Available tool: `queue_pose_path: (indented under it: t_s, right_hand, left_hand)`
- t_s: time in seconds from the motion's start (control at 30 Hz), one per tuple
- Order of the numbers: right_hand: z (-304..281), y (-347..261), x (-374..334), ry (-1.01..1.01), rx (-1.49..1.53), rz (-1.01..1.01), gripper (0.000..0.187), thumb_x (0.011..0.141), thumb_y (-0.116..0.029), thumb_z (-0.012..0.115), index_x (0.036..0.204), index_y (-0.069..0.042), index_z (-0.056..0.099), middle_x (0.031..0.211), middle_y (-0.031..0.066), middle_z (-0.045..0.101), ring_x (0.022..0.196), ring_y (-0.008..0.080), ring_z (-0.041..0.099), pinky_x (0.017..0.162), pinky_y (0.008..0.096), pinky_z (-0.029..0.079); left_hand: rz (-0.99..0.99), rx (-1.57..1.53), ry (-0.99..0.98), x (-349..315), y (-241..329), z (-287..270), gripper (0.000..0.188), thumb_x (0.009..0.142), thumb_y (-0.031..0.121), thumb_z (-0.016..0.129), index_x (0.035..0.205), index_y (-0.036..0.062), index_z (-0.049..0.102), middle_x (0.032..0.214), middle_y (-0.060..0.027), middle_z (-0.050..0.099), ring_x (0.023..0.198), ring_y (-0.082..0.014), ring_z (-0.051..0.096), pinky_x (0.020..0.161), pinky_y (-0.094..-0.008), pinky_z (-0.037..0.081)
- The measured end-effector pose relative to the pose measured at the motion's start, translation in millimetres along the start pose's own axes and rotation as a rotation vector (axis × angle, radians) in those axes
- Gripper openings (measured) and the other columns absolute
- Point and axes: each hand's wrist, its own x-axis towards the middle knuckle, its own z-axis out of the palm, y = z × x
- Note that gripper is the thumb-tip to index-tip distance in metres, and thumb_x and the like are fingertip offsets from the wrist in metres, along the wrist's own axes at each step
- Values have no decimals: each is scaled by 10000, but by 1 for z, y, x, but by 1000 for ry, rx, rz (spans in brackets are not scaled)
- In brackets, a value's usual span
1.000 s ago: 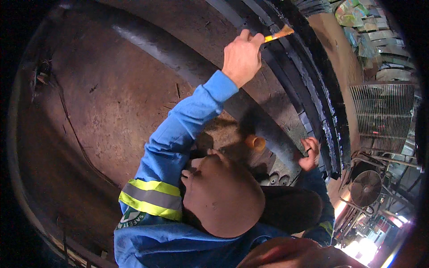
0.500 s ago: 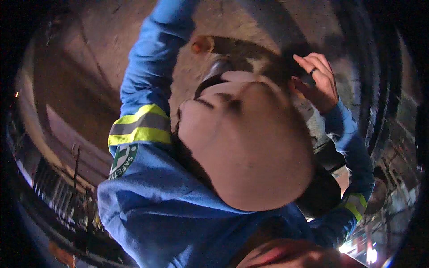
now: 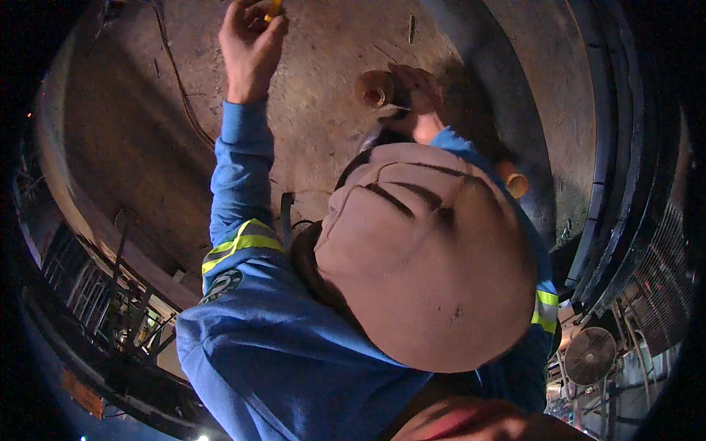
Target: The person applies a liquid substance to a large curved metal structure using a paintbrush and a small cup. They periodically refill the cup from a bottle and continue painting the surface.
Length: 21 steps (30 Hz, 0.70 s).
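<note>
Blue cloth sleeves (image 3: 239,176) with yellow-and-grey reflective bands (image 3: 246,245) stretch upward in my head view. At the upper left of the frame I see the person's left hand (image 3: 250,57) raised, thumb and fingers closed around a slim, bright yellow handle (image 3: 273,9), whose far end the top edge cuts off. At the upper centre, the right hand (image 3: 425,103) lies in shadow right beside an orange-brown, hollow cylindrical cup (image 3: 373,87), its round mouth turned toward my camera. The fingers there are so dim that, from my end, I cannot tell whether they grip the cup or merely rest next to it.

Right of centre, I make out a second orange cylinder with a paler rim (image 3: 515,182), close to the right sleeve. Both hands reach over a brown, stained surface (image 3: 323,110). A broad, dark grey curved strip (image 3: 507,81) sweeps down from the upper centre, and black curved rails (image 3: 625,147) arc along the right. A brown fabric cap (image 3: 441,272) covers much of my lower centre, and a round caged fan (image 3: 590,356) stands at the lower right.
</note>
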Motion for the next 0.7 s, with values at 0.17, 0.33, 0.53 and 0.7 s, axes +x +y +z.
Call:
queue_pose_path:
  t_s: [0.17,0.33,0.53,0.7]
  right_hand:
    - [15,15,23,-67,166,138,898,491,-335,870,1285,-110,516,1261,112,547,1224,297,451,1034,396,392]
    - [-31,12,14,-23,521,305,723,533,-262,896,1150,-38,592,1135,103,629,1055,230,586,936,345,469]
    - [-175,17,-24,-90,563,351,706,633,-274,875,1170,50,551,1074,115,653,1017,194,598,907,325,474]
    - [-268,-3,-76,-64,344,386,663,704,-226,836,1228,26,517,1132,116,627,1062,180,578,955,329,445]
  left_hand:
    - [-19,-130,3,5,-3,33,333,854,12,600,1177,11,523,867,-48,570,714,-100,513,597,-246,418]
    - [-20,-153,62,5,-9,49,379,840,-17,605,1206,2,511,968,-93,613,762,-122,566,608,-243,452]
    - [44,-234,7,-3,-11,83,408,842,-29,603,1233,1,492,1068,-128,630,867,-159,614,682,-258,503]
    - [51,-274,-72,-26,-2,107,409,854,-26,600,1246,12,490,1073,-124,628,901,-166,616,708,-262,507]
